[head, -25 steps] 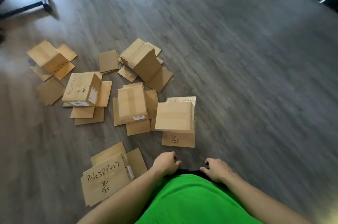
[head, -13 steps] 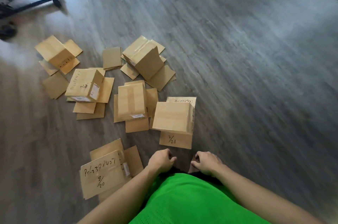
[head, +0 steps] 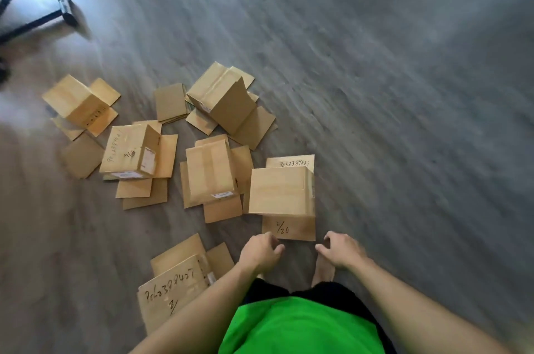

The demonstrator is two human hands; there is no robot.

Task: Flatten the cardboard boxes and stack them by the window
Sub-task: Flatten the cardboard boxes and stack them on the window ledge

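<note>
Looking down from head height, a person in a bright green shirt [head: 300, 327] stands over a grey wood-grain floor [head: 390, 111] scattered with small brown cardboard boxes, all still box-shaped, their flaps splayed flat on the planks. The left hand [head: 260, 252] and right hand [head: 342, 248] hang side by side above the floor, fingers loosely curled, holding nothing. Just beyond them sits the nearest box [head: 281, 190], smooth plain corrugated card, with "2/20" handwritten in black on its near flap. Beside the left forearm lies a tilted box [head: 173, 294] bearing a scrawled number, roughly "906238427", and a "3/". Farther left, a labelled box [head: 130, 153] carries similar handwriting and white printed stickers, too small to read. Three more boxes lie beyond: a taped box [head: 211, 169], a far box [head: 224, 101], and a corner box [head: 78, 104].
</note>
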